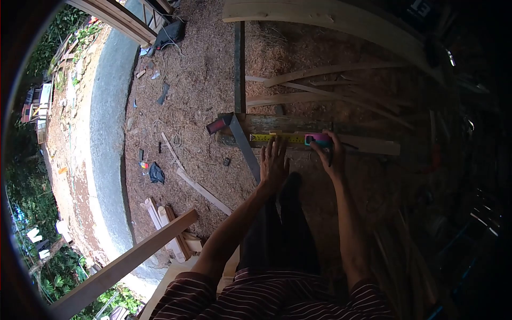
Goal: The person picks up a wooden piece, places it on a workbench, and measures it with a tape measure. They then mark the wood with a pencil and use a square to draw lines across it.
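Just above the middle of the frame, your left hand lies flat with the fingers spread, pressing the yellow tape down onto the board that runs left to right across the sawdust floor. Your right hand, to its right, is closed around the pink tape case, which sits on the same board. So the tape is already drawn out and laid along the wood, from the case leftward to a point beside the grey steel square, which leans across the board's left end. A red-handled tool lies just left of that end. As I judge it, the measuring is set up and in hand, but no mark shows on the board, and you hold no pencil that I can make out; marking looks yet to be done. Thin offcuts lie scattered in the upper right, well apart from your hands.
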Available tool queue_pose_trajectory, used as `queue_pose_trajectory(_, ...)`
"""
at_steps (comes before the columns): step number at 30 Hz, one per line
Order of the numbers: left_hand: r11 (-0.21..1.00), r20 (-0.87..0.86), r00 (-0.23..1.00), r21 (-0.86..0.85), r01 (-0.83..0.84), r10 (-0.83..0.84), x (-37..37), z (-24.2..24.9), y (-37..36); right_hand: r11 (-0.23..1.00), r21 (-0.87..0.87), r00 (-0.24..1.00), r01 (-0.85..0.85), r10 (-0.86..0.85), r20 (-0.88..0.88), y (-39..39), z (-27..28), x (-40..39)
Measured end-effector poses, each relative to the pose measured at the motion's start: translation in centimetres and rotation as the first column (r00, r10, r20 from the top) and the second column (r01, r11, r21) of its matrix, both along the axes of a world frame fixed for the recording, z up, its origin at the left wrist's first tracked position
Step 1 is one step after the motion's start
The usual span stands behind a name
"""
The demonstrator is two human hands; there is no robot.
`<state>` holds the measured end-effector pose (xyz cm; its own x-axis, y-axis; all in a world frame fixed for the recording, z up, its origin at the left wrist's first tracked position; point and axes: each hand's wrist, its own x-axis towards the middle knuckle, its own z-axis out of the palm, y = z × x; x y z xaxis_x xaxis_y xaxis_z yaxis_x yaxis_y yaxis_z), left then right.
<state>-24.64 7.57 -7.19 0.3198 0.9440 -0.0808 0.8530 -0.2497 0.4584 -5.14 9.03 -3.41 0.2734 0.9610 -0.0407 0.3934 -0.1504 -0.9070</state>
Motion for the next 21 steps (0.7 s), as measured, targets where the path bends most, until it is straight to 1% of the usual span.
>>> queue_pose_trajectory(4, 1.000, 0.035, 0.999, 0.016, 0.002, -0.003, -0.01, 0.24, 0.19, 1.000, 0.002, 1.000, -0.008, 0.008, 0.022, 0.07, 0.01, 0.14)
queue_pose_trajectory(10, 1.000, 0.031, 1.000, 0.007, -0.002, 0.002, -0.04, 0.29, 0.28, 1.000, 0.020, 1.000, -0.001, 0.001, -0.024, 0.08, -0.05, 0.18)
queue_pose_trajectory(12, 1.000, 0.022, 1.000, 0.003, 0.001, -0.001, -0.02, 0.33, 0.26, 0.999, -0.048, 0.997, 0.001, -0.005, -0.076, 0.06, 0.12, 0.25)
queue_pose_trajectory(15, 1.000, 0.009, 1.000, 0.003, 0.008, -0.008, 0.08, 0.36, 0.32, 0.999, -0.034, 0.999, 0.000, -0.001, -0.033, 0.11, 0.50, 0.28)
queue_pose_trajectory(21, 1.000, 0.003, 1.000, -0.020, -0.005, 0.005, 0.22, 0.41, 0.33, 0.997, -0.076, 0.999, -0.002, -0.001, -0.036, 0.22, 0.24, 0.51)
